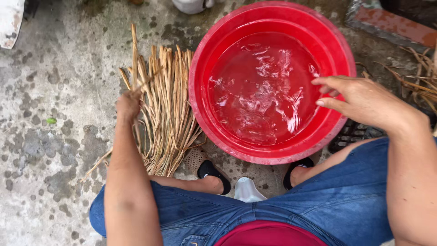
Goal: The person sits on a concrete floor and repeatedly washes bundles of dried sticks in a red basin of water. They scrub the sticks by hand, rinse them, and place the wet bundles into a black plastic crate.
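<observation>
Red plastic basin [339, 50] of rippling water sits on the concrete floor [54, 136]. Left of the basin, the left hand [128, 104] holds dried reed stalks [166, 114] in a closed grip; the right hand [359, 98] hovers over the basin's right rim, fingers loosely spread, empty.

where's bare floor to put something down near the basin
Bare concrete lies left of the reeds, out to the frame's edge. Crowded: reeds touch the basin, the feet sit below it, more reeds at right.

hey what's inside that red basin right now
The red basin holds clear rippling water, with nothing seen floating in it. The right hand hangs over its right rim and hides that edge.
</observation>
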Action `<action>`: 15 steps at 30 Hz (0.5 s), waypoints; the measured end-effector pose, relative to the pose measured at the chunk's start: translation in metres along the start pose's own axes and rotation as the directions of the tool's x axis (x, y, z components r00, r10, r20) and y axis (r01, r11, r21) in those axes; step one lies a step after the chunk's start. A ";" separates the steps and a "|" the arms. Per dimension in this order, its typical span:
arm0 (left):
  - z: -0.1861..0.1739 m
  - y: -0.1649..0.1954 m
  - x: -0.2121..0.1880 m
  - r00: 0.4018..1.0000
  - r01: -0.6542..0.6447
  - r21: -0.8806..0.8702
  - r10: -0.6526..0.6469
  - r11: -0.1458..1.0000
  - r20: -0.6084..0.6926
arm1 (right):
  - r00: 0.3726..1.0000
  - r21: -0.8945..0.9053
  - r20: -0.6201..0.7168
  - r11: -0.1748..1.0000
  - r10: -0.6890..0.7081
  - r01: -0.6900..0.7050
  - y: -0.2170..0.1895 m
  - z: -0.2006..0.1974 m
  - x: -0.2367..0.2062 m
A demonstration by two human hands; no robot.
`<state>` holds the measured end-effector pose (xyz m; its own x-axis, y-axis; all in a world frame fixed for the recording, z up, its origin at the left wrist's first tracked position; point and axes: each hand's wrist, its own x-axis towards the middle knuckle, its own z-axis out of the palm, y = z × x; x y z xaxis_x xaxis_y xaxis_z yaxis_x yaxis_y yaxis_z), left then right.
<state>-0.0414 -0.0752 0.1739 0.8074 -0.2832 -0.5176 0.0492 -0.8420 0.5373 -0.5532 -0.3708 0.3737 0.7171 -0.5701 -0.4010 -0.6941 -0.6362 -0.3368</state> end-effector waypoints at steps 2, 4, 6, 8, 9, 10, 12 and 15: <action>-0.009 0.041 -0.025 0.954 -0.256 0.110 0.270 0.960 -0.131 | 1.000 0.010 -0.020 1.000 -0.023 0.023 0.000 -0.003 -0.007; -0.018 0.087 -0.062 0.783 -0.564 0.237 0.604 0.791 -0.153 | 0.996 0.030 -0.060 0.998 -0.061 0.063 -0.005 -0.006 -0.015; -0.021 0.124 -0.115 0.686 -0.676 0.255 0.717 0.692 -0.125 | 0.987 0.054 -0.110 0.991 -0.114 0.121 -0.013 -0.008 -0.024; -0.017 0.158 -0.171 0.659 -0.705 0.328 0.752 0.629 -0.026 | 0.945 0.094 -0.256 0.967 -0.206 0.236 -0.025 -0.009 -0.031; -0.010 0.174 -0.199 0.640 -0.723 0.371 0.767 0.582 0.046 | 0.924 0.111 -0.301 0.954 -0.235 0.279 -0.031 -0.008 -0.033; -0.004 0.185 -0.227 0.622 -0.740 0.411 0.775 0.533 0.115 | 0.901 0.122 -0.344 0.938 -0.265 0.323 -0.037 -0.006 -0.033; 0.011 0.201 -0.275 0.439 -0.860 0.399 0.859 0.318 0.263 | 0.887 0.166 -0.389 0.929 -0.248 0.332 -0.045 0.004 -0.030; 0.034 0.213 -0.325 0.279 -0.945 0.279 0.859 0.168 0.429 | 0.788 -0.033 -0.493 0.913 -0.369 0.407 -0.045 0.033 -0.017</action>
<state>-0.3133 -0.1777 0.4336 0.0154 -0.9994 0.0310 -0.9193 -0.0020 0.3936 -0.5360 -0.3150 0.3675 0.8521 -0.4707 0.2288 -0.3395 -0.8298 -0.4428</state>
